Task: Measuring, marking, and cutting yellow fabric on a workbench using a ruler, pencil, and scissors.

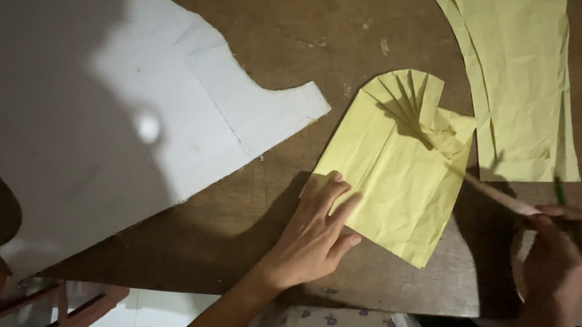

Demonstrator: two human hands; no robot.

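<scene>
Measuring step: I see left hand (313, 238) flat, fingers apart, pinning folded yellow pleated fabric piece (393, 178) to brown wooden table (282, 17).
Right hand (564, 251) pinched on pink measuring tape (499, 195) & green pencil (559, 191); next needs tape kept taut, I reckon.

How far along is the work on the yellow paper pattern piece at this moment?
Done: the yellow paper piece is cut out and pleated into a fan at its top. In hand: the left hand presses its lower left edge flat while the right hand stretches a measuring tape towards the pleats. Left: the measurement itself; the white pattern and the other yellow piece lie untouched.
</scene>
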